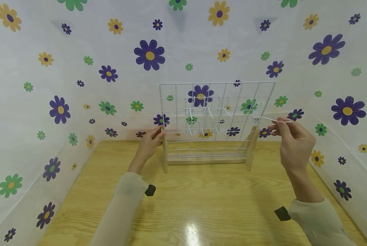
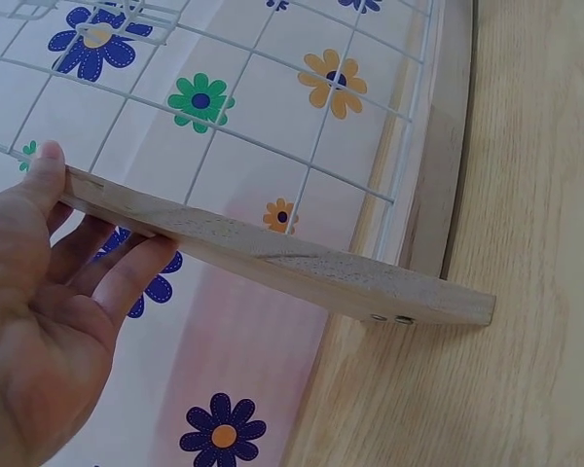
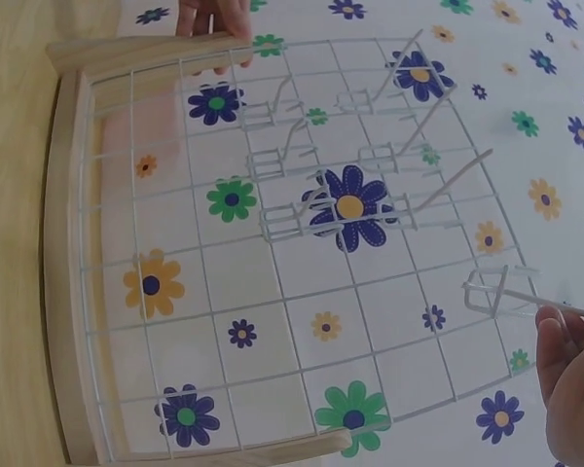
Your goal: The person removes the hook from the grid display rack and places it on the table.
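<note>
A white wire grid (image 1: pixel 217 83) stands in a wooden stand (image 1: pixel 206 160). My left hand (image 1: pixel 147 143) grips the stand's left wooden upright (image 2: pixel 273 248) near its top, thumb at one side and fingers at the other. Between the thumb and fingers of my right hand (image 1: pixel 295 145) is a white wire hook (image 1: pixel 269 119), pinched by its long prong. In the right wrist view, the hook's bracket end (image 3: pixel 485 295) overlaps the grid near its right top corner. Several similar hooks (image 3: pixel 443 117) hang on the grid in two rows.
The stand rests toward the back of a wood-grain table (image 1: pixel 183 201). Flower-patterned white sheeting (image 1: pixel 183 37) rises behind it and along both sides. The stand's right upright (image 1: pixel 251 148) is below my right hand's hook.
</note>
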Tool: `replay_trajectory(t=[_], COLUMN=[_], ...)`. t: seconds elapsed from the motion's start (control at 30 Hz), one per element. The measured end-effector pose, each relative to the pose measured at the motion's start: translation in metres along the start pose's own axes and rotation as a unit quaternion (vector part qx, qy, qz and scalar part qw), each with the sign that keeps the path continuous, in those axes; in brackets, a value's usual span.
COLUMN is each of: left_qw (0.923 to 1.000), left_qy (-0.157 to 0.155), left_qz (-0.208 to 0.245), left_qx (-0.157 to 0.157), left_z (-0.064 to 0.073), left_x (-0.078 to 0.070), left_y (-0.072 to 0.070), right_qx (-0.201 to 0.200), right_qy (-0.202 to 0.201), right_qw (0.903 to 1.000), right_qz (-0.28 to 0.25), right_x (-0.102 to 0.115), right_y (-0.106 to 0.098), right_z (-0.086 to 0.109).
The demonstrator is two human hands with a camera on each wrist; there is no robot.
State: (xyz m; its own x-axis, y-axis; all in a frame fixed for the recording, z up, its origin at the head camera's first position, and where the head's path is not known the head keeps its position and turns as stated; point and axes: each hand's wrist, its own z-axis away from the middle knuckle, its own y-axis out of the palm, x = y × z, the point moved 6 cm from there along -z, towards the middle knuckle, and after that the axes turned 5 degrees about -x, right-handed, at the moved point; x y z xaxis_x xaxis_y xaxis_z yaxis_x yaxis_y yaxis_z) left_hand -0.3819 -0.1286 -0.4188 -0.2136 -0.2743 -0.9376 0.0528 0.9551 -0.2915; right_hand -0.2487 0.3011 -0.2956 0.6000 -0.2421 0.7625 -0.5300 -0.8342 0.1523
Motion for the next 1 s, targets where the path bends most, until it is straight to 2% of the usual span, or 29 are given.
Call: replay_trajectory(t=[0.5,0.73,0.83,1.0], left_qw=[0.9997,0.9996,0.9995,0.9992], left_qy=[0.005,0.01,0.008,0.011], left_qz=[-0.023,-0.025,-0.029,-0.037], left_qx=[-0.003,-0.005,-0.007,-0.011], left_z=[0.0,-0.001,-0.001,-0.001], left_x=[0.001,-0.001,0.0,0.0], left_y=[0.0,0.002,0.002,0.001], right_qx=[-0.001,0.01,0.012,0.018], right_qy=[0.021,0.02,0.019,0.028], right_qw=[0.9985,0.9934,0.9923,0.9956], right_qz=[0.05,0.113,0.122,0.088], right_x=[-0.011,-0.018,-0.021,-0.028], right_y=[-0.026,-0.04,-0.045,-0.049], right_z=[0.023,0.034,0.038,0.047])
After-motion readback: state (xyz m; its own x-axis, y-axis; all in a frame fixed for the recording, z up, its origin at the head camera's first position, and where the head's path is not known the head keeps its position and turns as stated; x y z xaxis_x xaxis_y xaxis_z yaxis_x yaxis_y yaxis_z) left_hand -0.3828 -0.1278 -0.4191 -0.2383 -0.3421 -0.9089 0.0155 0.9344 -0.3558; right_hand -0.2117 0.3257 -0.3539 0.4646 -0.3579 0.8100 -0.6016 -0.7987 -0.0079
